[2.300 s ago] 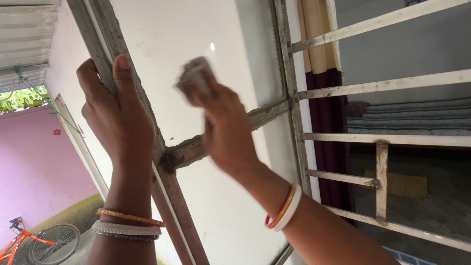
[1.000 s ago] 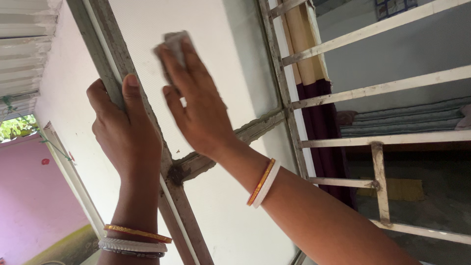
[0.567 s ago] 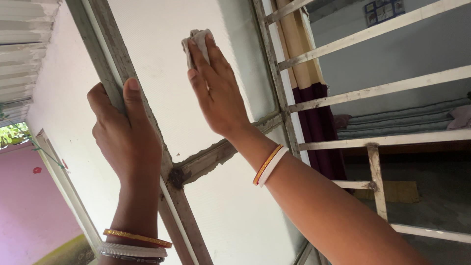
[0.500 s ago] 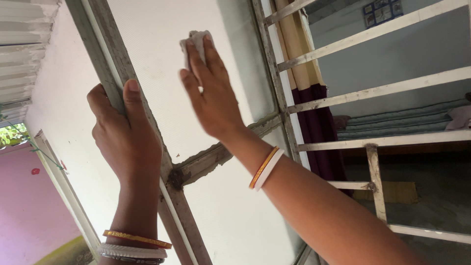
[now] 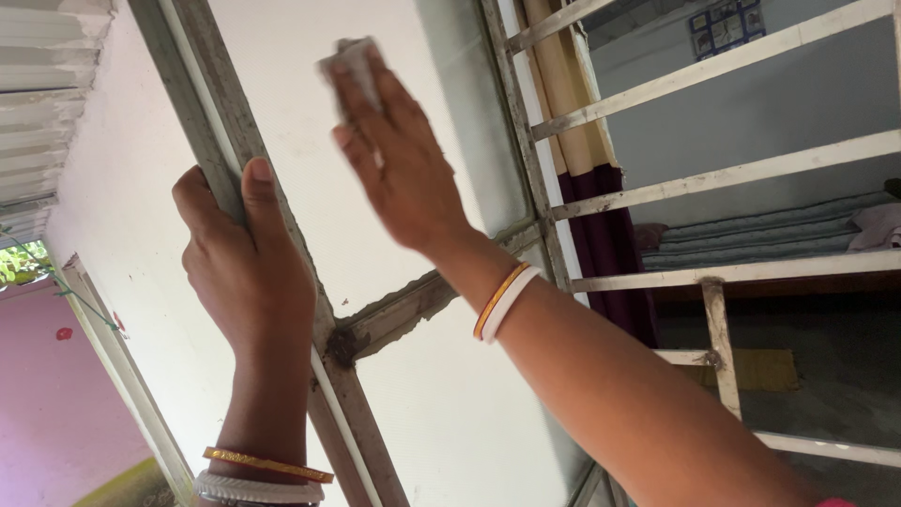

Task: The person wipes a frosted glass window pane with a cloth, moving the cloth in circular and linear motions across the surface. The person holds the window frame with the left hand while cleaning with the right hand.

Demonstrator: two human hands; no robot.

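Frosted white glass (image 5: 310, 150) set in a weathered grey metal window frame (image 5: 221, 113) fills the upper middle of the view, and high on that pane sits a small grey wiping cloth (image 5: 352, 61), pressed flat against the glass. Over the cloth lies the right hand (image 5: 399, 169), palm toward the pane and fingers spread almost straight, pinning the cloth under the fingertips rather than gripping it; the hand is slightly blurred. An orange and white bangle pair (image 5: 502, 302) circles that wrist. Just beside it, the left hand (image 5: 249, 263) is curled tight around the frame's slanted upright bar, thumb along the front edge. Below, a gold bangle (image 5: 267, 465) and a white bangle (image 5: 258, 490) ring the left forearm. To the right, pale metal window grille bars (image 5: 713, 178) cross a dim room, with a cream and maroon curtain (image 5: 587, 169) hanging behind them. A pink wall (image 5: 56, 413) shows at far left.
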